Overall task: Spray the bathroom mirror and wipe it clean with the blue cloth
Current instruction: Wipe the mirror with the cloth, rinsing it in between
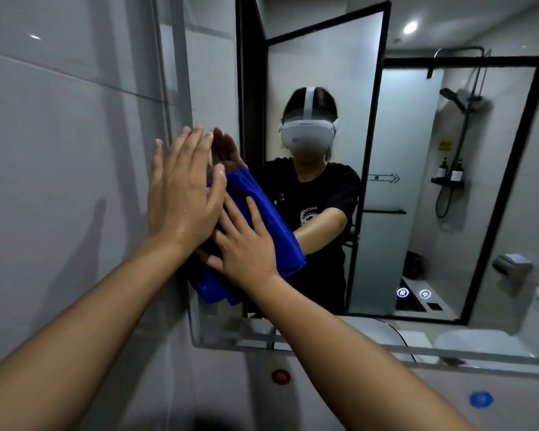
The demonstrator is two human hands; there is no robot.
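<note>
Against the mirror (417,181), both flat, straight-fingered hands (213,219) press the blue cloth (271,234).

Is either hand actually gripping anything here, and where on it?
Neither grips. Both the left hand and right hand press flat, fingers straight, on the blue cloth against the mirror.

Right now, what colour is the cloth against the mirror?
Solid blue cloth, clearest in the head view.
</note>
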